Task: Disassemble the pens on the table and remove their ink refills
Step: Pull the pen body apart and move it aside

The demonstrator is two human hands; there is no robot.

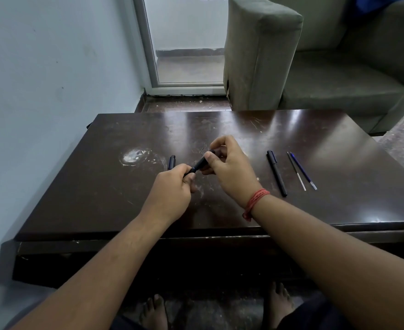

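Note:
A dark pen (pixel 199 165) is held above the middle of the dark wooden table (pixel 101 186). My left hand (pixel 172 189) grips its near, lower end. My right hand (pixel 229 167) pinches its far, upper end, and most of the barrel is hidden by fingers. A dark pen cap (pixel 171 162) lies on the table just left of my hands. To the right lie a whole black pen (pixel 277 172) and two thin ink refills (pixel 296 171), one dark and one blue (pixel 303 170), side by side.
A grey sofa (pixel 315 67) stands beyond the table's far right edge. A pale wall runs along the left and a glass door (pixel 186 44) is straight ahead. A whitish stain (pixel 133 156) marks the tabletop at left. My bare feet show under the near edge.

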